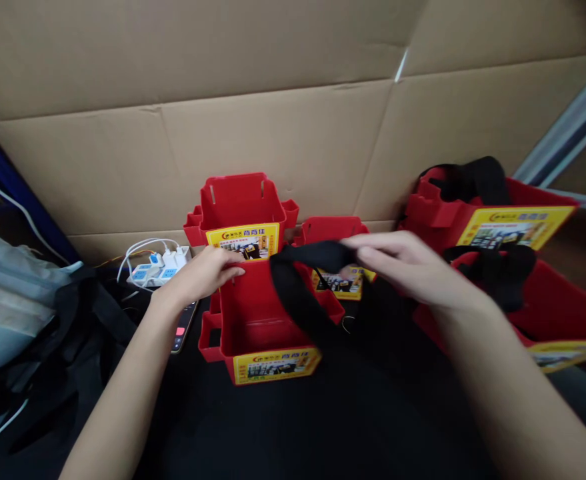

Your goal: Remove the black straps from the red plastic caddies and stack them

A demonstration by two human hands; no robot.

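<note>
Near red bin [253, 333] stood on dark worktop [293, 427], centre. Left hand [203, 275] curled over its far left rim. Right hand [397, 263] pinched black strap [297, 280] above bin's right side. Second red bin [240, 213] just behind. Power strip [160, 267] far left.

Cardboard wall [273, 133] behind. White power strip [159, 267] with plugs, cables at left; phone [183, 327] just below it. Grey bundle [3, 300] far left. Red bins with black straps [493, 213] stacked at right. Black cloth [293, 427] underfoot.
</note>
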